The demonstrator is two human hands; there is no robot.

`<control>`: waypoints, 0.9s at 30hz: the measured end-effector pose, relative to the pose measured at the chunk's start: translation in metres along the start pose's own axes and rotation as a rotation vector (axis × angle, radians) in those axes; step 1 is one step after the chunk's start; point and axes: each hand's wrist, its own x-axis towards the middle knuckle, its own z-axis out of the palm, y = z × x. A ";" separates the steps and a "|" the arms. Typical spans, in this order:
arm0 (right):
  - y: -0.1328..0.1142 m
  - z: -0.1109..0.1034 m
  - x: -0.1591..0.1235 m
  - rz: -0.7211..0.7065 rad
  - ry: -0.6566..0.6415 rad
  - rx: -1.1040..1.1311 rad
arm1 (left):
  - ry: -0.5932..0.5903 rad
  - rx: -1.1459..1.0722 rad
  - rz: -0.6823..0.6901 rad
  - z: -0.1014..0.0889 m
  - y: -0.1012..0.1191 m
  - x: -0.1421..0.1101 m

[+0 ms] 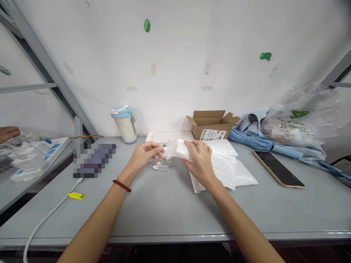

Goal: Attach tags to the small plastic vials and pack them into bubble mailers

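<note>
My right hand (199, 159) is closed around a small clear plastic bag (173, 148) with something white inside, held a little above the table. My left hand (145, 155), a dark red beaded bracelet on its wrist, pinches at the left end of that bag; what lies between its fingertips is too small to make out. Below them on the table rest a few small translucent pieces like little tubes (160, 168) with thin loops. White plastic mailer bags (223, 166) lie overlapping, partly under my right hand and forearm.
An open cardboard box (211, 126) stands behind the mailers. Right are a phone (276, 168), a folded blue umbrella (252, 140) and a plastic bag (298, 117). Left are a lidded cup (124, 126), a cabled blurred device (95, 160) and another person's hand (8, 134).
</note>
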 end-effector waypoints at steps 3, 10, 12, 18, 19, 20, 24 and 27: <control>-0.001 -0.001 -0.001 -0.041 -0.001 0.000 | 0.017 0.194 0.177 0.019 -0.004 -0.004; 0.004 -0.003 0.000 -0.055 0.004 -0.001 | 0.013 0.369 0.385 0.018 -0.001 -0.003; 0.007 -0.004 0.001 -0.027 0.009 -0.007 | 0.175 0.334 0.318 0.003 -0.001 0.002; 0.017 -0.001 0.003 0.030 0.037 -0.037 | 0.287 0.557 0.096 -0.041 -0.015 0.014; 0.018 -0.001 0.003 0.028 0.037 -0.052 | 0.234 0.598 0.091 -0.045 -0.019 0.015; 0.019 0.000 0.002 0.025 0.038 -0.070 | 0.190 0.640 0.088 -0.049 -0.023 0.017; 0.019 0.000 0.002 0.018 0.034 -0.113 | 0.171 0.777 0.081 -0.056 -0.040 0.022; 0.019 0.000 0.003 0.014 0.032 -0.109 | 0.177 0.723 0.091 -0.056 -0.049 0.026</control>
